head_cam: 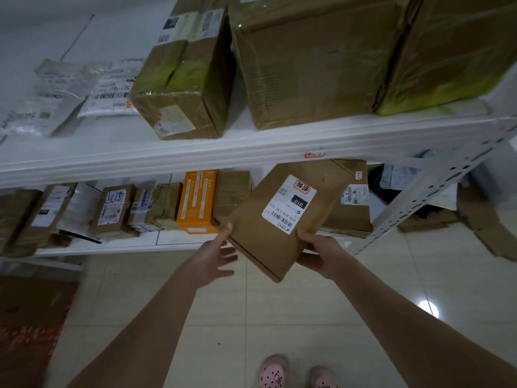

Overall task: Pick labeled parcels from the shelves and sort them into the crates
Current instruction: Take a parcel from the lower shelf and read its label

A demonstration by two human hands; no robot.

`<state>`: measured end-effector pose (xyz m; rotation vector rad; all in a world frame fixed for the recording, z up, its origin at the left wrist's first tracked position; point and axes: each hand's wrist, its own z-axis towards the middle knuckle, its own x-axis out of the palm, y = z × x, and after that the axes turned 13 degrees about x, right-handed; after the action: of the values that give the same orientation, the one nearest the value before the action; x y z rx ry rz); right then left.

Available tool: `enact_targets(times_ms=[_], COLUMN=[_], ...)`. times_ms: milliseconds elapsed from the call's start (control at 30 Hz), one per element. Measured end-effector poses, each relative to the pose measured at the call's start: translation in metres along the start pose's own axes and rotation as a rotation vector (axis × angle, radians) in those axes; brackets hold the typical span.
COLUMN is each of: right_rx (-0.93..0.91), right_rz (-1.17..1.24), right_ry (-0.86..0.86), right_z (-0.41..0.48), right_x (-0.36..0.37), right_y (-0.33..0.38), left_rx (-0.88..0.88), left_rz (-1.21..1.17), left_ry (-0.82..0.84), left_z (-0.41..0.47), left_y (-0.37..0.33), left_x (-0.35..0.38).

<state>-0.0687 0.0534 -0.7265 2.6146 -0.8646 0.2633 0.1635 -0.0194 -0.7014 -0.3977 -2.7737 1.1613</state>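
I hold the parcel (260, 239) up in the air, in front of the lower shelf (179, 241). It looks flat, stiff and light, so its edges are good to hold. My right hand (321, 253) grips its corner at 5 o'clock, thumb on top. My left hand (214, 259) is spread wide, and one fingertip seems to touch the edge at 9 o'clock.

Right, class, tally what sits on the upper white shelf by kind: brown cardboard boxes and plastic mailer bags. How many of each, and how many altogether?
Brown cardboard boxes: 3
Plastic mailer bags: 2
Total: 5
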Motion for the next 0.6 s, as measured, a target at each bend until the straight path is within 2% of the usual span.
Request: enact_targets(times_ms=[100, 167, 267, 400, 467, 533, 600], right_rx=[-0.012, 0.000, -0.002, -0.279, -0.425, -0.540, -0.552], right_rz=[0.104, 0.086, -0.177, -0.789, -0.978, -1.040, -1.097], right_ry=[-0.018, -0.025, -0.120, -0.564, -0.708, -0.692, -0.638], right_z=[0.002, 0.001, -0.007, -0.005, -0.003, -0.001, -0.002], right_x=[0.011, 0.015, 0.012, -0.006, -0.007, -0.009, -0.011], right_y=[-0.007, -0.011, -0.015, -0.011, -0.004, 0.007, 0.019], left_rx=[-0.032, 0.012, 0.068, 0.131, 0.164, 0.195, 0.222], left_rz=[-0.070, -0.124, -0.180, -0.037, 0.062, 0.178, 0.207], left_ry=[0.161, 0.141, 0.034, -0.050, -0.069, -0.033, 0.044], left_z=[-0.012, -0.015, -0.010, -0.009, -0.010, -0.012, -0.014], left_y=[0.012, 0.018, 0.019, 0.008, -0.001, -0.011, -0.023], left_x=[0.023, 0.038, 0.041, 0.025, 0.017, 0.009, 0.004])
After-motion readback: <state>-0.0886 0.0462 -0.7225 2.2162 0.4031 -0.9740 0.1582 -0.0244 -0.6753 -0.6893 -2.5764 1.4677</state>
